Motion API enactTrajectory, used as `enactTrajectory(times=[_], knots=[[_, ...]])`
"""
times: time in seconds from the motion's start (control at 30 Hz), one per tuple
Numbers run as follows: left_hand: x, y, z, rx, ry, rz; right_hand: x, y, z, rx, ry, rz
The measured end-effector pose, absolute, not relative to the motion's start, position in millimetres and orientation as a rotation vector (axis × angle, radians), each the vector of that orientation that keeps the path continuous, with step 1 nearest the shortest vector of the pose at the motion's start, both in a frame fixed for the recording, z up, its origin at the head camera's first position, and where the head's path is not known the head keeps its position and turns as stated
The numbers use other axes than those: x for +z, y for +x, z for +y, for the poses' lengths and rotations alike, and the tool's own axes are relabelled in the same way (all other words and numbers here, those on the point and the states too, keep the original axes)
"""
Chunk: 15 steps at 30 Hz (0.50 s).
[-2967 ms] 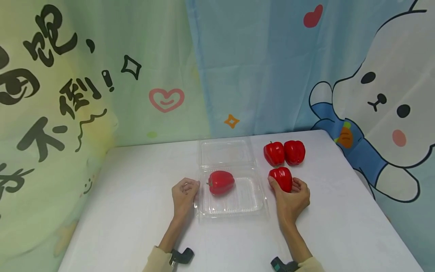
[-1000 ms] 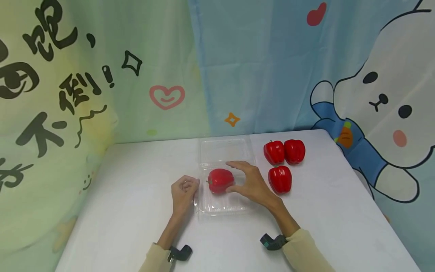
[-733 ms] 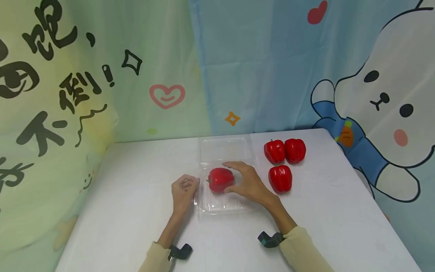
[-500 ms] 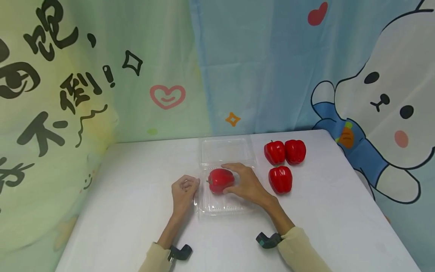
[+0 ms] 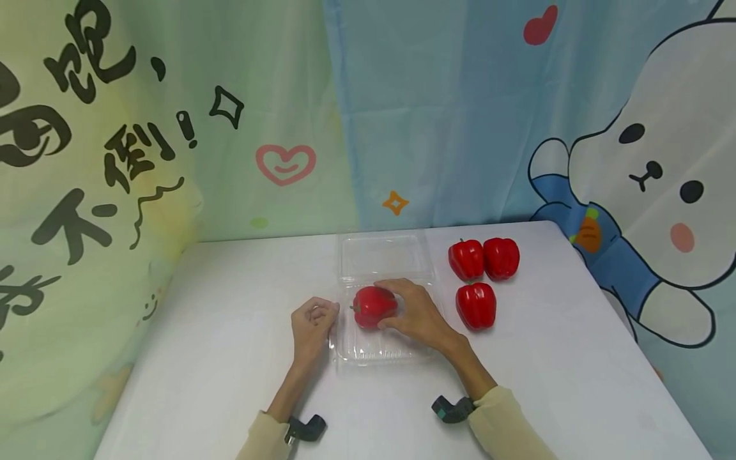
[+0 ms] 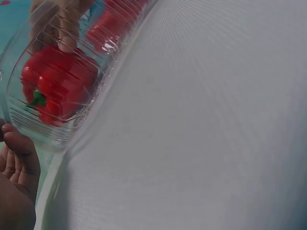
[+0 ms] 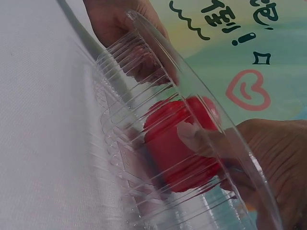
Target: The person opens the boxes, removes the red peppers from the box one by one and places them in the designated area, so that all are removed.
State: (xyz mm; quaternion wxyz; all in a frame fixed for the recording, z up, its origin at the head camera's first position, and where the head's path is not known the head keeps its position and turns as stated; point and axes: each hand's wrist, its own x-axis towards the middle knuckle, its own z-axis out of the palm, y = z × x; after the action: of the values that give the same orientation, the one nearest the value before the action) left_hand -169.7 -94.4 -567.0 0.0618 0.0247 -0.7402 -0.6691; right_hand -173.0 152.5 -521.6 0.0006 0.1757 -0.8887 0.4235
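A red bell pepper (image 5: 372, 308) with a green stem lies in the left part of a clear plastic clamshell container (image 5: 402, 354), whose lid (image 5: 382, 255) is folded back flat. My right hand (image 5: 416, 313) reaches in from the right and grips the pepper's right end. In the right wrist view, the thumb (image 7: 192, 136) lies against the pepper's red side, seen through the ribbed wall. My left hand (image 5: 312, 326) pinches the container's left rim between thumb and curled fingers. In the left wrist view, that hand (image 6: 19, 167) sits at the rim corner, beside the stem end.
Three more red bell peppers stand right of the container: one at the back (image 5: 466, 260), one beside it (image 5: 501, 259) and one in front (image 5: 476, 306). The white table (image 5: 218, 358) ends at a printed curtain (image 5: 276, 115) behind.
My right hand has let go of the front pepper on the right, moved left over the container and closed its fingers on the pepper inside. My left hand has stayed at the rim.
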Motion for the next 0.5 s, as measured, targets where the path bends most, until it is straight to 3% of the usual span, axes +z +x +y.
enactTrajectory(times=[0.5], knots=[[-569.3,-170.7,-96.2,-2.041,0.059,-2.227,-523.1,-172.6,148.4,1.303,0.500,-2.811]])
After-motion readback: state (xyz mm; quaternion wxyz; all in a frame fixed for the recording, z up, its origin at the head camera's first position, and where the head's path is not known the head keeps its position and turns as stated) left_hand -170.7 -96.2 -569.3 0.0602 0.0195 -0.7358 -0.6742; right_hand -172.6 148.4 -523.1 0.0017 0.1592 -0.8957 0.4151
